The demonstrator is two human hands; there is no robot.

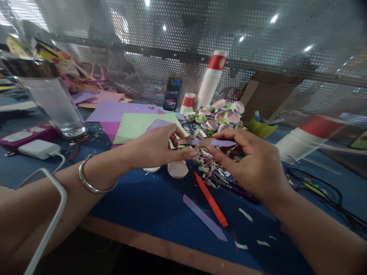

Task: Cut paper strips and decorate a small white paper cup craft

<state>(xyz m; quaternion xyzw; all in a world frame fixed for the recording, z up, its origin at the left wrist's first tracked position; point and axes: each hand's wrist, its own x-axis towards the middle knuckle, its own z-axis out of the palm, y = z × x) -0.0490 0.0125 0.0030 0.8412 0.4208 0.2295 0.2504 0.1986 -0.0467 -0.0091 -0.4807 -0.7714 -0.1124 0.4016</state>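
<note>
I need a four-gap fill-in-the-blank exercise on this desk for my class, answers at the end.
The paper strip in the right hand is coloured ____.
The tabletop below the left hand is coloured ____.
The pen beside the loose pointed strip is coloured ____.
In the picture, the loose pointed strip lies to the pen's ____.
Missing words: purple; blue; red; left.

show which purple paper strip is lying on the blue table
The pointed purple paper strip beside the long red marker; it lies on the blue tabletop, while the other purple paper strip is held up by the right hand.
</note>
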